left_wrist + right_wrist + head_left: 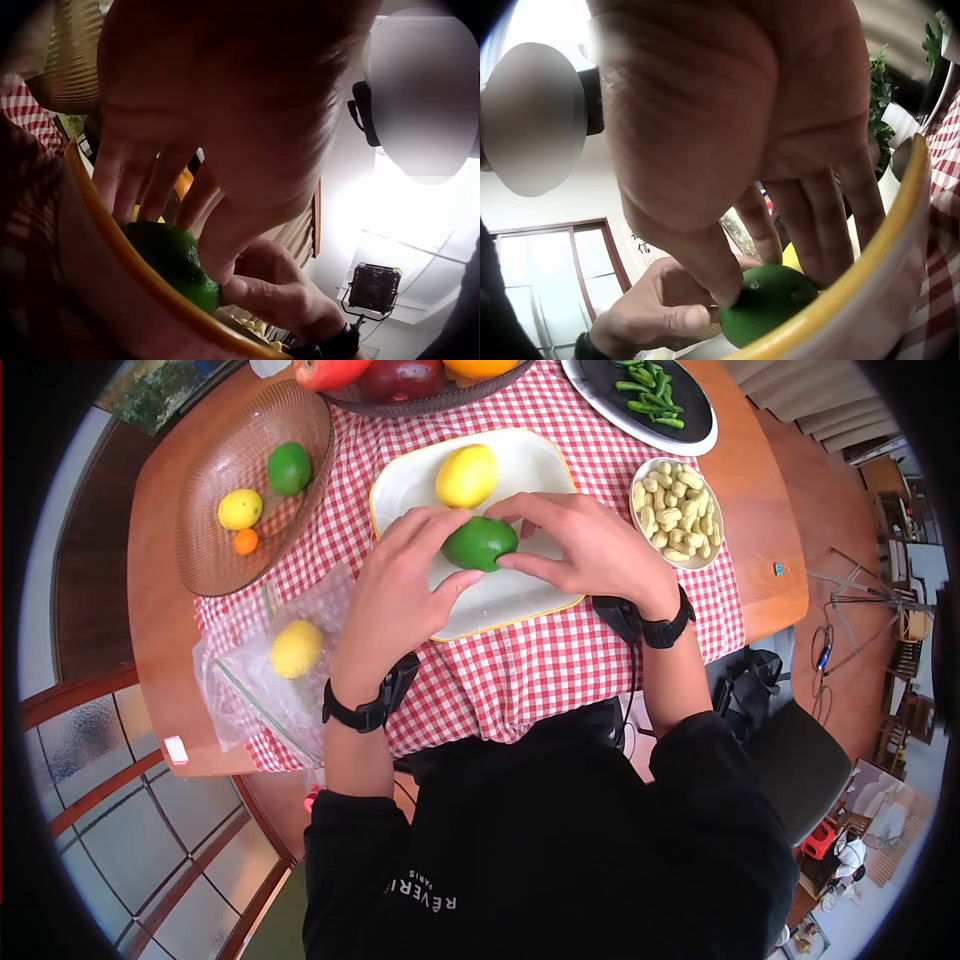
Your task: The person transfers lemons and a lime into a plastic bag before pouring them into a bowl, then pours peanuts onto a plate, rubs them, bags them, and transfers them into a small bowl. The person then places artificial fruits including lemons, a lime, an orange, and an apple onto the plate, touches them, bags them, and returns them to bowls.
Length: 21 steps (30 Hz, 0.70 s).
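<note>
Between the two hands sits a green lime [480,544], low inside a white dish with a yellow rim [500,605]. The left hand [400,575] curves round its left side, thumb near and fingers on the far side. From the right, the right hand [592,545] holds it with thumb and fingertips. Both wrist views show the lime [171,262] [765,304] against the thumbs, behind the dish's rim [142,281] [855,277]. A yellow lemon [467,475] lies in the dish just beyond the lime.
At the left, a brown ribbed basket [205,540] holds a lime, a lemon and a small orange fruit; a lemon [296,649] lies on plastic bags [240,670]. Peanuts [680,510] fill a bowl at the right. Behind are a plate of green peppers [655,395] and a fruit bowl [430,402].
</note>
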Available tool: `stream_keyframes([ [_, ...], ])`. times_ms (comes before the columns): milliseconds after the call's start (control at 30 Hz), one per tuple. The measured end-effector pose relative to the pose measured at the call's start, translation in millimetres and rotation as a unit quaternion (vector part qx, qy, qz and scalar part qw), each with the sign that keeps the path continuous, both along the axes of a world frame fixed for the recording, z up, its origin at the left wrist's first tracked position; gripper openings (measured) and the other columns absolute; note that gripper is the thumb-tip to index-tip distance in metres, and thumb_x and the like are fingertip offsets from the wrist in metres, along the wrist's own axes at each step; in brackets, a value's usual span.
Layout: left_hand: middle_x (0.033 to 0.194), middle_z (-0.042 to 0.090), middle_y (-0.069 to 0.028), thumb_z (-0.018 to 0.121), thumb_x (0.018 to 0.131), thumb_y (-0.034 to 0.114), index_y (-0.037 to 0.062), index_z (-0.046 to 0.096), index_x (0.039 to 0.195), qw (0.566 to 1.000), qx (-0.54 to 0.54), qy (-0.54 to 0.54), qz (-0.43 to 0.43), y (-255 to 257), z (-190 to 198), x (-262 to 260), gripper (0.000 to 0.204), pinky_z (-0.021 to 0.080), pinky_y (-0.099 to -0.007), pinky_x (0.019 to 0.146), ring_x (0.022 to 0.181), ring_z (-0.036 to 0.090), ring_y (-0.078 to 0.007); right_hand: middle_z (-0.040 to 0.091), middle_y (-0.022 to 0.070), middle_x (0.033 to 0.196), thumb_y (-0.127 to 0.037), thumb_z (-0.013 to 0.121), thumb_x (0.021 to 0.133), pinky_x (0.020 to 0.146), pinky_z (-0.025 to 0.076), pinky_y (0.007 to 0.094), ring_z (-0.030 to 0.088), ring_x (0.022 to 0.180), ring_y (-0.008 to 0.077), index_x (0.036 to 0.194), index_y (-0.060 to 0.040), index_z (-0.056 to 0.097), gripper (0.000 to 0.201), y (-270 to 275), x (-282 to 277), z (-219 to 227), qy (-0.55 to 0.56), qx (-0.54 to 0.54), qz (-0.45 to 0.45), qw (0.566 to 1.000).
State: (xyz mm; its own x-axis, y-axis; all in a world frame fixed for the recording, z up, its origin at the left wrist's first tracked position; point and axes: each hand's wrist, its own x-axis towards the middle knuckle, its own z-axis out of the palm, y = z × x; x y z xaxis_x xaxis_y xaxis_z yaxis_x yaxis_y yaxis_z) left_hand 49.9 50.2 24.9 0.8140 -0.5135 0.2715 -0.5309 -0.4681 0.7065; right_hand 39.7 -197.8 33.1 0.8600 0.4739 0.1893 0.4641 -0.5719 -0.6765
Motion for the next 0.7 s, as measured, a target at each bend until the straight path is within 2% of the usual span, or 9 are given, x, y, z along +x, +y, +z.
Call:
stream_keyframes([
  [133, 0.123, 0.071, -0.016, 0.086, 0.083, 0.007, 0.0049, 0.066, 0.134, 1.0, 0.003, 0.027, 0.0, -1.5, -5.6, 1.3, 0.055, 0.056, -0.0421, 0.095, 0.112, 0.071, -0.0344, 0.077, 0.0206, 0.099, -0.021, 0.081, 0.088, 0.083, 0.06, 0.0449, 0.076, 0.092, 0.0379, 0.128, -0.0057, 0.069, 0.044, -3.7, 3.0, 1.6, 0.019, -0.017, -0.003, 1.0],
  [200, 0.122, 0.072, -0.0167, 0.086, 0.083, 0.007, 0.0047, 0.065, 0.134, 0.999, -0.008, 0.051, 0.009, -2.8, -6.7, 3.1, 0.054, 0.056, -0.0425, 0.096, 0.112, 0.071, -0.0352, 0.076, 0.0155, 0.11, -0.018, 0.085, 0.086, 0.088, 0.06, 0.0424, 0.076, 0.098, 0.0332, 0.129, -0.0056, 0.068, 0.048, -5.3, 3.1, 2.9, 0.016, -0.022, -0.001, 1.0],
  [367, 0.116, 0.073, -0.0179, 0.085, 0.085, 0.009, 0.0041, 0.066, 0.132, 0.992, 0.019, 0.12, 0.045, -2.9, -8.5, 0.5, 0.051, 0.055, -0.0432, 0.096, 0.11, 0.071, -0.037, 0.075, 0.0129, 0.112, -0.012, 0.088, 0.082, 0.091, 0.06, 0.0423, 0.075, 0.102, 0.0331, 0.129, -0.0057, 0.068, 0.052, -0.3, 1.6, -1.2, 0.002, -0.024, -0.006, 1.0],
  [433, 0.121, 0.071, -0.0174, 0.084, 0.085, 0.01, 0.0036, 0.068, 0.13, 0.997, 0.026, 0.051, 0.041, -2.6, -7.2, 1.3, 0.048, 0.055, -0.0429, 0.096, 0.112, 0.07, -0.0364, 0.075, 0.012, 0.113, -0.011, 0.088, 0.081, 0.091, 0.06, 0.042, 0.075, 0.102, 0.033, 0.129, -0.0056, 0.068, 0.052, -1.7, 3.3, -0.3, 0.004, -0.024, -0.014, 1.0],
  [533, 0.127, 0.069, -0.0163, 0.084, 0.085, 0.008, 0.0034, 0.07, 0.129, 0.998, -0.007, 0.033, 0.045, -4.3, -8.9, 3.1, 0.047, 0.055, -0.0431, 0.098, 0.114, 0.069, -0.0361, 0.075, 0.0163, 0.111, -0.018, 0.087, 0.084, 0.084, 0.061, 0.0432, 0.075, 0.098, 0.0377, 0.13, -0.0082, 0.067, 0.051, -4.0, 7.4, -3.1, -0.018, 0.008, -0.002, 1.0],
  [600, 0.128, 0.068, -0.0152, 0.084, 0.084, 0.007, 0.0039, 0.071, 0.13, 0.999, -0.02, 0.027, 0.029, -0.9, -8.6, 4.9, 0.048, 0.055, -0.043, 0.098, 0.115, 0.069, -0.0359, 0.075, 0.0118, 0.098, -0.019, 0.091, 0.081, 0.08, 0.061, 0.0395, 0.077, 0.092, 0.0282, 0.123, -0.0061, 0.071, 0.048, -2.3, 3.4, -1.8, -0.013, 0.005, -0.047, 0.999],
  [633, 0.13, 0.067, -0.014, 0.084, 0.083, 0.006, 0.0044, 0.071, 0.131, 0.999, -0.032, 0.02, 0.008, -0.1, -8.6, 4.6, 0.049, 0.055, -0.0429, 0.099, 0.116, 0.068, -0.0356, 0.075, 0.0118, 0.098, -0.019, 0.091, 0.081, 0.08, 0.061, 0.0395, 0.077, 0.092, 0.0282, 0.123, -0.0061, 0.071, 0.048, -2.1, 3.5, -1.7, -0.009, 0.006, -0.048, 0.999],
  [700, 0.13, 0.067, -0.0137, 0.084, 0.082, 0.004, 0.0052, 0.071, 0.131, 0.999, -0.039, 0.018, -0.017, -3.2, -7.1, 1.7, 0.051, 0.055, -0.0426, 0.099, 0.117, 0.068, -0.0354, 0.074, 0.013, 0.084, -0.032, 0.086, 0.088, 0.065, 0.058, 0.0404, 0.075, 0.073, 0.0331, 0.117, -0.0071, 0.072, 0.041, -3.6, 4.3, -0.3, -0.047, -0.006, -0.047, 0.998],
])
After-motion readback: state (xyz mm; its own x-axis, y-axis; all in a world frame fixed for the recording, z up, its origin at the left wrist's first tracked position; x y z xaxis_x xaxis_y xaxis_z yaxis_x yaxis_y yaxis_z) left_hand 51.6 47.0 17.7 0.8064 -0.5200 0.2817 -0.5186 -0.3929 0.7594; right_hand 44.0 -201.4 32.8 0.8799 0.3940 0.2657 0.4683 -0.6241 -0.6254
